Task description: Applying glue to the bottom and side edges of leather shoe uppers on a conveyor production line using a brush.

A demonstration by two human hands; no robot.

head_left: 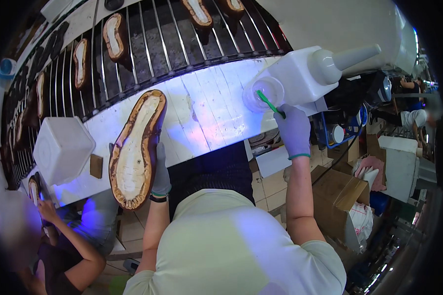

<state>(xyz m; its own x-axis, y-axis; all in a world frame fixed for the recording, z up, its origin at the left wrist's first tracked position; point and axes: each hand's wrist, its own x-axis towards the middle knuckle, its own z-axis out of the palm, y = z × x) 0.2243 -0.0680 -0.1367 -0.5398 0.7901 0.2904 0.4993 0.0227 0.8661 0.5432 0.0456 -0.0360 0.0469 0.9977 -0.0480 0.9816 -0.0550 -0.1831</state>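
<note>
My left hand (161, 173), in a thin pale glove with a green cuff, grips a brown lasted shoe upper (131, 157). The shoe is turned bottom up, showing its whitish insole and the folded brown edge around it. On the right, my right hand (296, 130), in a like glove, closes on a green-handled brush (267, 101). The brush's far end reaches into a clear round cup (251, 104) on the white bench; its tip is hard to make out. Right behind the cup, a white squeeze bottle (300, 71) with a long nozzle lies tilted.
Beyond the bench (202, 108) runs a metal-bar rack (155, 37) with several upturned shoes. A white square container (64, 150) and a small brown block (96, 166) sit at left. Another person (74, 246) works at lower left. Cardboard boxes (334, 196) stand at right.
</note>
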